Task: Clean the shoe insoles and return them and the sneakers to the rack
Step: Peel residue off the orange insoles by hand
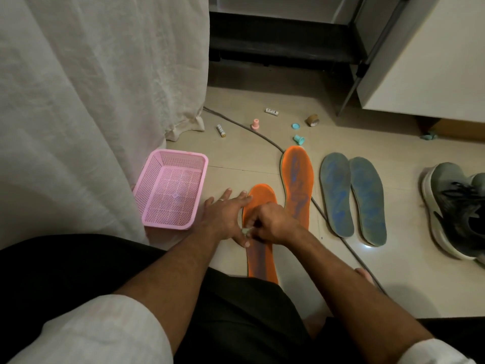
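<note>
Two hands working on an orange insole on a tiled floor.
The right hand (273, 223) pinches a small pale wad (246, 230) against the near insole (259, 256); the left hand (227, 215), fingers spread flat, presses that insole's edge just beside the pinch. A second orange insole (298, 179) lies just beyond the grip, two grey-blue insoles (353, 197) farther to its right, a sneaker (456, 208) beyond them, and a pink basket (170, 191) to its left.
</note>
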